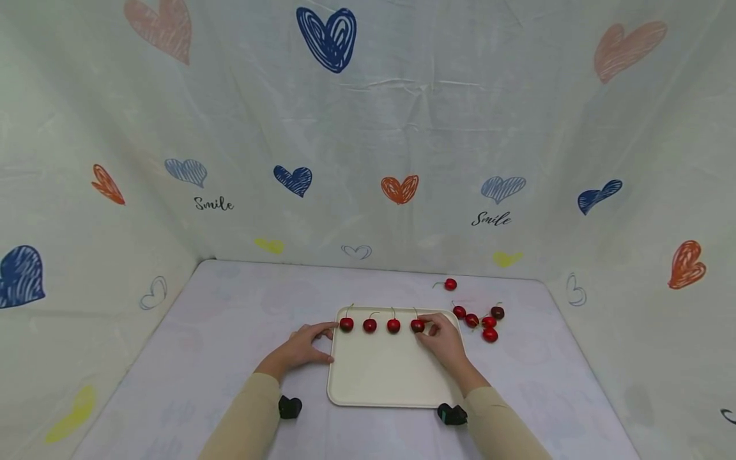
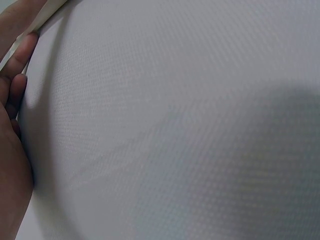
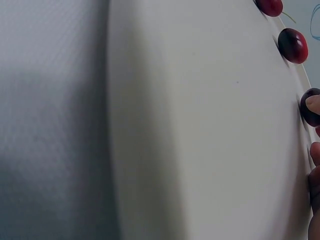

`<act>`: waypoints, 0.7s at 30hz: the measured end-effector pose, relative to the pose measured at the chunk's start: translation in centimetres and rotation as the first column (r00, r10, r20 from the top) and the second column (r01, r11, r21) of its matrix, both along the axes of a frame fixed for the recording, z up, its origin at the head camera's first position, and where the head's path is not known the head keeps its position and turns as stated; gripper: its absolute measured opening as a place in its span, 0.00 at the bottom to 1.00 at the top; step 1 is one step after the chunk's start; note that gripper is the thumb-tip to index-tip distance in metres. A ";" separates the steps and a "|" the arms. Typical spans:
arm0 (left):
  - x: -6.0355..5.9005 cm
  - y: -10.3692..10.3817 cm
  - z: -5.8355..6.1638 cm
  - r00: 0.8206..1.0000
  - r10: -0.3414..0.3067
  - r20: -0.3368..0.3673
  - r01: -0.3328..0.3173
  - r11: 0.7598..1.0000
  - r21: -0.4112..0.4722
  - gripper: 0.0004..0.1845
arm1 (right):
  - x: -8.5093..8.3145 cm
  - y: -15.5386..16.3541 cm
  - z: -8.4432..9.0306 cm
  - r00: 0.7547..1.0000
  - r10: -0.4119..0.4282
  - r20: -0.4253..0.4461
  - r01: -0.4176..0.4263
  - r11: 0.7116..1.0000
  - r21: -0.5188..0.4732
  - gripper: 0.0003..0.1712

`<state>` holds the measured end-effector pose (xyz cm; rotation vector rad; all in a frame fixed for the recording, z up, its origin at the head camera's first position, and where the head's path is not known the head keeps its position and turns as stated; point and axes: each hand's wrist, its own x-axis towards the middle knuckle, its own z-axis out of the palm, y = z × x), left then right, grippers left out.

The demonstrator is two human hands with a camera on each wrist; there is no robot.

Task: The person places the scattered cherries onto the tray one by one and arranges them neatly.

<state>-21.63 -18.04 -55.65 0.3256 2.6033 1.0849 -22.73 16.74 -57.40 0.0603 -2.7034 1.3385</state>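
- The cream tray (image 1: 391, 377) sits mid-counter (image 1: 230, 332); its near two-thirds, from centre to 6 o'clock, lies bare.
- Four cherries (image 1: 370, 326) line the tray's 12 o'clock edge with narrow gaps between them.
- The left hand (image 1: 301, 348) blocks the tray's 10 o'clock corner; the right hand (image 1: 443, 338) covers the 2 o'clock corner.
- A loose cluster of cherries (image 1: 480, 321) crowds the counter at 2 o'clock, with one lone cherry (image 1: 450, 284) further back.
- Cloth walls (image 1: 368, 160) close off 9, 12 and 3 o'clock.
- Open counter runs at 9 to 11 o'clock.
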 end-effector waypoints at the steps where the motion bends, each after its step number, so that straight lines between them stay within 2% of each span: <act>1: 0.0 0.0 0.0 1.000 0.003 0.001 -0.003 1.000 -0.001 0.40 | 0.0 0.0 0.0 1.000 -0.002 0.006 0.002 1.000 0.002 0.21; 21: -0.1 -0.3 -0.2 1.000 -0.019 -0.009 0.019 0.999 0.032 0.40 | 0.3 -0.2 0.1 1.000 0.001 0.001 -0.001 1.000 -0.004 0.20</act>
